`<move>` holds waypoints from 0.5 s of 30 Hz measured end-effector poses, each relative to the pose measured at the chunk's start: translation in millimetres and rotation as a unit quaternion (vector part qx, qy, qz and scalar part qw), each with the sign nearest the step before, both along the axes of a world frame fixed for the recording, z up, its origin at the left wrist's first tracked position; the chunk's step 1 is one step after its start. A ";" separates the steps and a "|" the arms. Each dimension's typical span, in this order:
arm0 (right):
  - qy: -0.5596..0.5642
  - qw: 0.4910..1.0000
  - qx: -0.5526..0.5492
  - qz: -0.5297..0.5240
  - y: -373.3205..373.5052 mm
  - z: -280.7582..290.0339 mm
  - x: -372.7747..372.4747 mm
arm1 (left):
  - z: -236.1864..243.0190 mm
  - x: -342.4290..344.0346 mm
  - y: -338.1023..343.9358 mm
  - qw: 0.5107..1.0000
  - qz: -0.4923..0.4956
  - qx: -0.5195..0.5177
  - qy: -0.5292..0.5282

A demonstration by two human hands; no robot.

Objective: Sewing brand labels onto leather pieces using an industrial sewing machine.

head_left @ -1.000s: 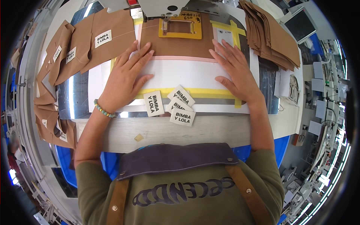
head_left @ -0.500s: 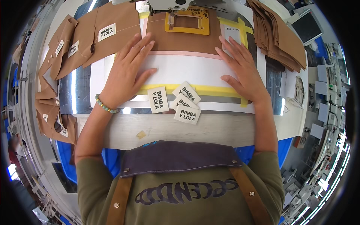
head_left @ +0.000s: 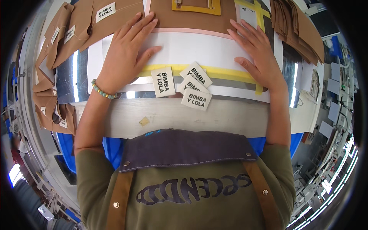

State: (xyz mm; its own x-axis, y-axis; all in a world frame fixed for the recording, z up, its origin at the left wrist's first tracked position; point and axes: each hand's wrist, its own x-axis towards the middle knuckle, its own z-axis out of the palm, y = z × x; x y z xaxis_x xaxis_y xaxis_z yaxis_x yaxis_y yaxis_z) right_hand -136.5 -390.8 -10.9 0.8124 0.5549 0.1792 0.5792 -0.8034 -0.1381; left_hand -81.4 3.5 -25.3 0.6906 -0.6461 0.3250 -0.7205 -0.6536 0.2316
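A brown fabric piece (head_left: 184,20) lies under a yellow rectangular frame (head_left: 196,8) at the top of the view. My left hand (head_left: 130,50) lies flat, fingers stretched, at the left side of this piece and the white sheet (head_left: 191,48) below it. On the other side, my right hand (head_left: 258,53) rests with spread fingers near a taped paper slip (head_left: 247,14). Neither hand holds anything. Between my wrists lie several cream printed labels: one label (head_left: 163,82) apart on the left, the others overlapping around a front label (head_left: 196,99).
Brown pieces with sewn-on labels (head_left: 115,28) trail down the left, joined by thread. A stack of brown pieces (head_left: 301,30) sits at the right. Yellow tape (head_left: 226,73) crosses the white sheet. A scrap (head_left: 144,121) lies on the table's near edge (head_left: 172,119). Blue material shows below.
The whole view has shifted, so the table appears higher and the machine head at the top has left the picture. My hands stay flat in nearly the same places on the work.
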 end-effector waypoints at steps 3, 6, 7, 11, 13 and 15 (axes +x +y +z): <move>-0.014 0.999 0.029 0.000 3.4 2.4 -3.3 | 4.0 0.2 -1.8 0.998 -0.002 -0.052 -0.031; 0.005 0.995 0.102 0.004 15.2 11.6 -11.2 | 22.2 -8.4 -1.3 0.996 -0.014 -0.081 0.030; 0.035 0.989 0.146 0.012 24.0 16.1 -15.1 | 27.0 -14.8 -1.3 0.996 -0.010 -0.080 0.028; 0.085 0.982 0.147 0.081 68.4 28.0 -19.9 | 38.8 -37.2 -10.9 0.975 -0.032 -0.111 0.189; 0.123 0.972 0.168 0.112 83.4 29.3 -18.8 | 41.1 -49.7 -24.3 0.975 -0.063 -0.126 0.170; 0.126 0.970 0.169 0.116 88.7 27.8 -16.4 | 28.9 -60.6 -36.2 0.975 -0.094 -0.129 0.156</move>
State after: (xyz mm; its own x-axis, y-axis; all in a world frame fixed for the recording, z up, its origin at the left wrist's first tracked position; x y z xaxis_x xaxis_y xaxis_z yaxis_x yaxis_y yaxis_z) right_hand -152.9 -302.1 17.0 0.7140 0.6726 0.1945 0.6526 -0.5387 -0.5328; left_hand -142.0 -32.7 3.5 0.6591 -0.6954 0.2863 -0.6899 -0.4076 0.5982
